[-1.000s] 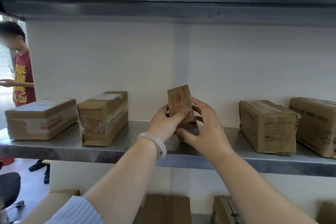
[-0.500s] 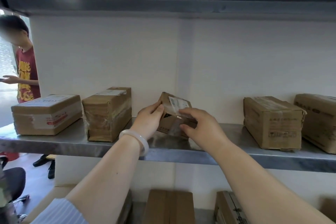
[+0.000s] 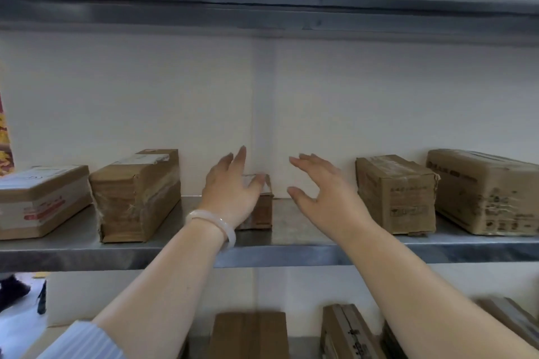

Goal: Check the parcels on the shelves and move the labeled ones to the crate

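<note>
the small cardboard parcel (image 3: 264, 207) lies on the steel shelf (image 3: 306, 245), narrow end facing out and long axis running back toward the wall. the left hand (image 3: 230, 183) is the nearer one, covering the parcel's left side with fingers straight and spread, gripping nothing. the right hand (image 3: 323, 186), equally splayed and empty, hangs apart to the parcel's right.

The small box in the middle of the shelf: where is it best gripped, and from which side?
Probably by its two long side faces, coming from the front. The small box lies flat, narrow end toward the shelf edge, far end near the wall; bare shelf shows to its right.
</note>
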`<action>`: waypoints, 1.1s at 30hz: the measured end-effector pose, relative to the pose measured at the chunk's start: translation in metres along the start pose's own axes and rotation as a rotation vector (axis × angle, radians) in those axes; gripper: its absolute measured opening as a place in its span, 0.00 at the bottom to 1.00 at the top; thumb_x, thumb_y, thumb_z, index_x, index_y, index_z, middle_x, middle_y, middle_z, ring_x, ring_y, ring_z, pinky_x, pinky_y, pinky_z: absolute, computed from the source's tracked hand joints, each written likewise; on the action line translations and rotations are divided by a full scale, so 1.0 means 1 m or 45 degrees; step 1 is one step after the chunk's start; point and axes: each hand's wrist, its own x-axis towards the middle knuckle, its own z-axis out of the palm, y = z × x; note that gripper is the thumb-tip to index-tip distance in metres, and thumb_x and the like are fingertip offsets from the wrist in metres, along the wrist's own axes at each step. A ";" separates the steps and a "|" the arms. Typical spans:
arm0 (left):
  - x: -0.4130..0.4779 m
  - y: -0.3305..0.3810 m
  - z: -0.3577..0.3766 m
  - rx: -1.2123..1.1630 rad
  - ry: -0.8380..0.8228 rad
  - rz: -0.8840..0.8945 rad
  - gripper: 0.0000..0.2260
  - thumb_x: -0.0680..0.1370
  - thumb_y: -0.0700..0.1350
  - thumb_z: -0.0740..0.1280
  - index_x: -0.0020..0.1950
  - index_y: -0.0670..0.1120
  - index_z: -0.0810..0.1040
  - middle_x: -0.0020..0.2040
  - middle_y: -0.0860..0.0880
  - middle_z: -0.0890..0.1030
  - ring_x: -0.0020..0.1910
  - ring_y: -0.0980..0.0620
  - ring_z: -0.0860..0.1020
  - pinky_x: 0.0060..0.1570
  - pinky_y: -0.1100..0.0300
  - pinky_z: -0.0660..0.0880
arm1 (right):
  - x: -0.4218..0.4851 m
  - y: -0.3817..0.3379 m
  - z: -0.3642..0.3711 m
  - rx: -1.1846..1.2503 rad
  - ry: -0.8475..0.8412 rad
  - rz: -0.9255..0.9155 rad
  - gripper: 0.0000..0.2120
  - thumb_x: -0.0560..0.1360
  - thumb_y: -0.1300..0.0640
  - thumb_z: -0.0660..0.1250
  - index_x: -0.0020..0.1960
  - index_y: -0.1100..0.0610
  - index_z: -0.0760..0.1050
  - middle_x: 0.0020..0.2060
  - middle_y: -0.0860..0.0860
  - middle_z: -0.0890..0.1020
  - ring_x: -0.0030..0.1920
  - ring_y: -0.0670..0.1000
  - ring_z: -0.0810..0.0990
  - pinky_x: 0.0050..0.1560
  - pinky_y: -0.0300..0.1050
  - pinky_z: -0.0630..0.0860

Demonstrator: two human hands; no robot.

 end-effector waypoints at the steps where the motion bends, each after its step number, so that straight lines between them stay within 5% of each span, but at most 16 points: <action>1: 0.000 0.014 0.007 -0.019 0.018 0.093 0.33 0.78 0.62 0.59 0.80 0.54 0.54 0.79 0.45 0.59 0.78 0.44 0.56 0.75 0.46 0.57 | -0.001 0.002 -0.014 -0.034 0.070 0.003 0.25 0.77 0.49 0.67 0.73 0.45 0.66 0.72 0.43 0.67 0.74 0.43 0.59 0.69 0.34 0.54; 8: -0.005 0.118 0.077 -0.404 -0.340 0.262 0.30 0.80 0.59 0.62 0.79 0.55 0.56 0.79 0.47 0.58 0.77 0.49 0.57 0.76 0.52 0.55 | -0.021 0.057 -0.098 0.002 0.400 0.296 0.25 0.78 0.50 0.64 0.74 0.45 0.64 0.73 0.45 0.64 0.73 0.46 0.60 0.69 0.41 0.59; 12: -0.005 0.145 0.122 -0.380 -0.424 0.182 0.33 0.76 0.62 0.62 0.79 0.54 0.59 0.75 0.43 0.64 0.74 0.44 0.65 0.72 0.52 0.62 | -0.033 0.095 -0.112 0.095 0.279 0.578 0.31 0.78 0.46 0.63 0.77 0.47 0.55 0.76 0.49 0.60 0.76 0.50 0.56 0.74 0.51 0.59; 17: -0.008 0.162 0.149 -0.496 -0.407 0.159 0.30 0.78 0.58 0.64 0.78 0.54 0.59 0.73 0.48 0.69 0.72 0.48 0.68 0.71 0.52 0.66 | -0.046 0.122 -0.107 0.342 0.115 0.691 0.36 0.78 0.48 0.65 0.79 0.50 0.48 0.76 0.51 0.61 0.75 0.50 0.59 0.68 0.43 0.61; 23: -0.016 0.170 0.149 -0.599 -0.146 0.053 0.23 0.78 0.57 0.66 0.72 0.51 0.73 0.67 0.53 0.77 0.65 0.53 0.74 0.63 0.60 0.70 | -0.053 0.135 -0.115 0.455 0.153 0.526 0.27 0.78 0.54 0.67 0.75 0.49 0.63 0.60 0.40 0.75 0.59 0.33 0.73 0.52 0.21 0.66; 27: -0.013 0.169 0.131 -0.633 -0.112 -0.035 0.25 0.75 0.64 0.66 0.65 0.51 0.79 0.60 0.54 0.81 0.59 0.55 0.78 0.59 0.58 0.74 | -0.055 0.134 -0.118 0.528 0.039 0.360 0.29 0.77 0.56 0.66 0.75 0.43 0.62 0.68 0.41 0.71 0.66 0.38 0.70 0.66 0.40 0.69; 30: -0.017 0.172 0.120 -0.721 -0.110 -0.074 0.23 0.72 0.65 0.69 0.60 0.52 0.77 0.54 0.57 0.80 0.55 0.55 0.79 0.55 0.59 0.76 | -0.056 0.130 -0.121 0.558 -0.026 0.213 0.28 0.78 0.60 0.64 0.74 0.43 0.64 0.70 0.40 0.70 0.69 0.36 0.66 0.71 0.40 0.64; 33: -0.027 0.174 0.123 -0.758 -0.103 -0.101 0.28 0.72 0.58 0.73 0.69 0.53 0.71 0.56 0.55 0.75 0.54 0.56 0.74 0.59 0.59 0.74 | -0.058 0.128 -0.123 0.506 -0.112 0.123 0.26 0.79 0.60 0.63 0.74 0.42 0.64 0.72 0.38 0.65 0.72 0.35 0.60 0.71 0.36 0.57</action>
